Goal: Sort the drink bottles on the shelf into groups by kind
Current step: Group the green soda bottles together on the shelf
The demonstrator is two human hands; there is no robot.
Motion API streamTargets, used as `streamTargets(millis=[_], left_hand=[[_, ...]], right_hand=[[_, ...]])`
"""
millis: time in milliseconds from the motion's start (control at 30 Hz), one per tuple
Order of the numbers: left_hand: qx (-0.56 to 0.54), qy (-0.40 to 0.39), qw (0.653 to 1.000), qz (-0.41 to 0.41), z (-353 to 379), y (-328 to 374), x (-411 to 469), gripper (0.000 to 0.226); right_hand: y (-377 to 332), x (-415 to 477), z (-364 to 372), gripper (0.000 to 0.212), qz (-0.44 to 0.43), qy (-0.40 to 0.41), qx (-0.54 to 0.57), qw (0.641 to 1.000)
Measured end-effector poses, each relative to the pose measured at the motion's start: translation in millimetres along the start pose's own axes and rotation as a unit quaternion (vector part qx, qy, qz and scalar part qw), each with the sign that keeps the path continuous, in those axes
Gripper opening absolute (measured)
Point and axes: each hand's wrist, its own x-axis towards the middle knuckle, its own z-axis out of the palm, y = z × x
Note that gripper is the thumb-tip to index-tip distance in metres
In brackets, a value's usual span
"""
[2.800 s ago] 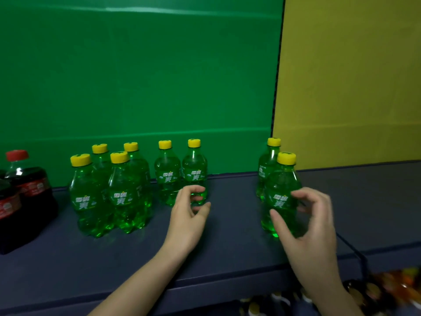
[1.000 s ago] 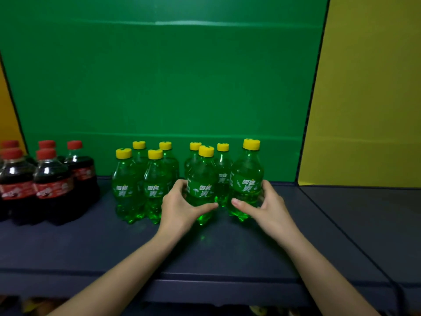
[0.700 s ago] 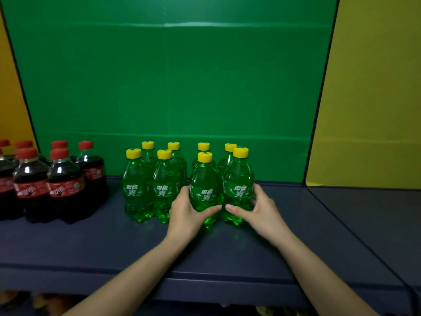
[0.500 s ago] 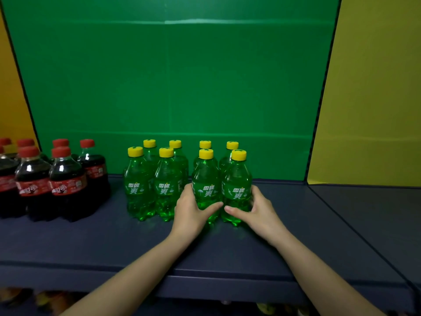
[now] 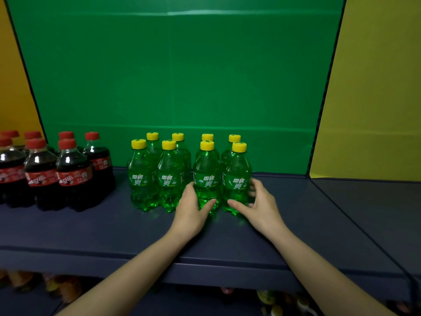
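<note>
Shelf (image 5: 227,242), dark blue: eight green bottles (image 5: 168,179) upright in two rows at centre, cola bottles (image 5: 73,176) grouped apart on the left. My left hand (image 5: 190,210) curls round the third front bottle (image 5: 206,179) near its base. My right hand (image 5: 262,206) curls round the fourth front bottle (image 5: 237,181) just beside it. Blurred shapes (image 5: 66,290) below, perhaps bottles.

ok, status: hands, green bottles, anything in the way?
Left hand grips third front bottle, right hand grips fourth front bottle. Eight green bottles stand in two rows. Cola bottles apart at left, nothing in between.
</note>
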Motion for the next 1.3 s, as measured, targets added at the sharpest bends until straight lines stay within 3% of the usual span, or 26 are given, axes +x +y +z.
streamTargets(millis=[233, 367, 433, 533, 600, 667, 733, 800, 867, 967, 1100, 1300], left_hand=[[0.009, -0.022, 1.000, -0.018, -2, 6, -2, 0.077], [-0.043, -0.067, 0.997, -0.026, -12, 1, -12, 0.080], [-0.094, -0.084, 0.992, -0.023, -25, -7, -22, 0.063], [-0.111, 0.020, 0.991, 0.066, -60, -22, -37, 0.020], [-0.038, 0.148, 0.983, 0.098, -87, -34, -36, 0.034], [0.003, 0.202, 0.976, 0.087, -108, -47, -24, 0.058], [-0.011, 0.154, 0.987, 0.048, -123, -62, -4, 0.091], [-0.063, 0.041, 0.997, 0.011, -132, -75, 17, 0.130], [-0.120, -0.063, 0.991, -0.022, -135, -83, 33, 0.148], [-0.171, -0.130, 0.976, -0.019, -131, -95, 51, 0.143], [-0.195, -0.144, 0.970, -0.003, -124, -104, 61, 0.133], [-0.216, -0.132, 0.967, 0.010, -120, -106, 62, 0.128]], right_hand=[[1, 3, 3, 0.077, 0.001, -0.007, -0.019, 1.000], [-1, 0, 1, 0.084, -0.003, -0.031, -0.011, 0.999], [-2, -3, -2, 0.088, -0.001, -0.038, -0.002, 0.999], [-1, -3, -9, 0.093, 0.017, -0.047, 0.040, 0.998], [-1, 1, -15, 0.099, 0.036, -0.060, 0.071, 0.995], [-5, 9, -19, 0.108, 0.055, -0.077, 0.089, 0.992], [-9, 17, -18, 0.118, 0.072, -0.101, 0.101, 0.987], [-12, 25, -13, 0.122, 0.082, -0.110, 0.112, 0.984], [-15, 30, -7, 0.118, 0.087, -0.115, 0.123, 0.982], [-16, 30, 2, 0.112, 0.086, -0.119, 0.130, 0.981], [-20, 23, 3, 0.116, 0.093, -0.102, 0.124, 0.983], [-29, 8, 3, 0.086, 0.080, -0.101, 0.077, 0.989]])
